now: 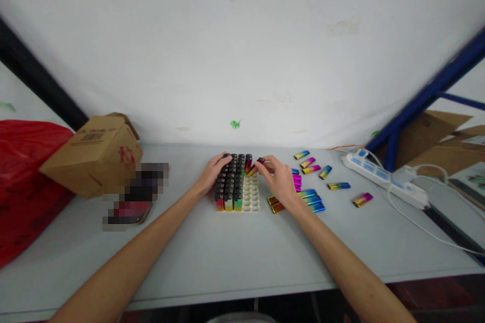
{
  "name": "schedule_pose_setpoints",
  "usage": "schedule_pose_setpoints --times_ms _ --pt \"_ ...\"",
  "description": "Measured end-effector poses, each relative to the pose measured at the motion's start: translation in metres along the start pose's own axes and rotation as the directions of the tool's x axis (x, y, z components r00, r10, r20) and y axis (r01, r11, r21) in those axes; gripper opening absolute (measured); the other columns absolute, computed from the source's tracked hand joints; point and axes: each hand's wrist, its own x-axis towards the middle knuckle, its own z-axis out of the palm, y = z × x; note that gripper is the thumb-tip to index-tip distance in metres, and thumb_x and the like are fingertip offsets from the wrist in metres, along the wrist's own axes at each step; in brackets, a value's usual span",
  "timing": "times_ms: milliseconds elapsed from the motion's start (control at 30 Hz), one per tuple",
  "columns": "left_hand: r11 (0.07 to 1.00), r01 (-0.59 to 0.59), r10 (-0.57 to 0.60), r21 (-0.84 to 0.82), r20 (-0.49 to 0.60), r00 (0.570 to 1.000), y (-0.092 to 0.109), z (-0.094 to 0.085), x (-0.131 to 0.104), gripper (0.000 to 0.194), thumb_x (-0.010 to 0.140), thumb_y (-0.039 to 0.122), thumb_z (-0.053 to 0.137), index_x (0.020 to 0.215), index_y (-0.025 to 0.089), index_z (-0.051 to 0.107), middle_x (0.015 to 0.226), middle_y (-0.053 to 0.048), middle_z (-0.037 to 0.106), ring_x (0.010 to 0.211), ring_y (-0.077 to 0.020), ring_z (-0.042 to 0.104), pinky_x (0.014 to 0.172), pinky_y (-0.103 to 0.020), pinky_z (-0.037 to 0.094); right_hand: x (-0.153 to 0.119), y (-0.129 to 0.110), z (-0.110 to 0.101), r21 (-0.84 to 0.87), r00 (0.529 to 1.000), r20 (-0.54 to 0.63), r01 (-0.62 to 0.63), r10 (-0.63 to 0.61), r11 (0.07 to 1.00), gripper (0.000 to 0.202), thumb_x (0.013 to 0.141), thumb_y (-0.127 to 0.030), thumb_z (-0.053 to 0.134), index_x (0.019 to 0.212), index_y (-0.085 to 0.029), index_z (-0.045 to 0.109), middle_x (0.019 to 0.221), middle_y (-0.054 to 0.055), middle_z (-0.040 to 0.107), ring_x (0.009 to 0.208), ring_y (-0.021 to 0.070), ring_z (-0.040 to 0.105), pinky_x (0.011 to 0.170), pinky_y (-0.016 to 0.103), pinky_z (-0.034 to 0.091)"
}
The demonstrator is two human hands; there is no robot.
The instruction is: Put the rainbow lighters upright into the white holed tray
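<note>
A white tray [250,202] with small round-edged slots stands on the table, and rows of upright black-topped lighters [229,186] fill its left part. My left hand [215,170] is curled against the far left corner of the lighters, its fingers bent over their tops. Between the thumb and fingers of my right hand [276,176] is a tilted lighter [253,167] with a black top and a red-to-gold body, over the right-hand slots. Just behind it, one lighter stands upright in the far row. Shiny blue-gold pieces [313,201] lie partly under my right wrist.
More metallic pieces [339,186] are scattered to the right, near a white power strip [386,179] with cables. On the left are a cardboard box [94,154], a red bag [30,186] and a blurred dark object [138,194]. A wall [242,60] rises behind the table.
</note>
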Motion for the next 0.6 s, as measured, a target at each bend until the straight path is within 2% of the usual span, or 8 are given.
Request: schedule_pose_setpoints --times_ms 133,267,367,500,600 --pt "1.000 0.006 -0.006 -0.016 -0.004 1.000 0.002 0.002 0.000 0.033 0.082 0.053 0.066 0.089 0.020 0.066 0.084 0.000 0.067 0.084 -0.0202 0.061 0.080 -0.030 0.046 0.000 0.000 0.008 -0.044 0.999 0.021 0.049 -0.048 0.998 0.028 0.098 -0.048 0.057 0.106 -0.022 0.065 0.096 0.008 0.076 0.087 0.0241 0.074 0.078 0.033 0.053" --pt "1.000 -0.011 0.011 0.003 -0.014 1.000 0.001 0.001 0.001 0.034 0.082 0.052 0.066 0.090 0.019 0.067 0.088 -0.001 0.068 0.088 -0.0211 0.061 0.083 -0.030 0.046 0.000 -0.004 0.013 -0.195 0.988 0.102 0.132 -0.114 0.972 0.026 0.101 -0.043 0.056 0.115 -0.023 0.065 0.105 0.010 0.075 0.083 0.0228 0.072 0.077 0.032 0.051" --pt "1.000 -0.016 0.016 0.008 -0.008 1.000 0.000 0.000 0.001 0.035 0.084 0.052 0.065 0.093 0.019 0.068 0.091 -0.001 0.069 0.090 -0.0209 0.061 0.084 -0.030 0.045 0.000 -0.007 0.015 -0.275 0.980 0.142 0.173 -0.138 0.946 0.027 0.103 -0.041 0.052 0.118 -0.023 0.064 0.104 0.009 0.075 0.082 0.0210 0.071 0.074 0.029 0.049" --pt "1.000 -0.001 0.001 0.002 -0.001 1.000 0.001 0.000 0.000 0.034 0.084 0.053 0.065 0.092 0.020 0.067 0.088 0.000 0.069 0.086 -0.0199 0.061 0.081 -0.029 0.045 0.001 -0.008 0.014 -0.428 0.983 0.145 0.164 -0.112 0.889 0.030 0.103 -0.047 0.051 0.111 -0.023 0.067 0.097 0.009 0.076 0.081 0.0213 0.070 0.072 0.029 0.047" --pt "1.000 -0.001 0.001 0.007 -0.013 1.000 0.002 0.000 0.000 0.035 0.083 0.053 0.066 0.092 0.019 0.066 0.089 0.000 0.068 0.086 -0.0202 0.061 0.081 -0.029 0.046 0.005 -0.004 0.004 -0.482 0.970 0.195 0.226 -0.148 0.846 0.032 0.101 -0.049 0.053 0.107 -0.023 0.070 0.098 0.010 0.075 0.086 0.0221 0.069 0.078 0.032 0.047"
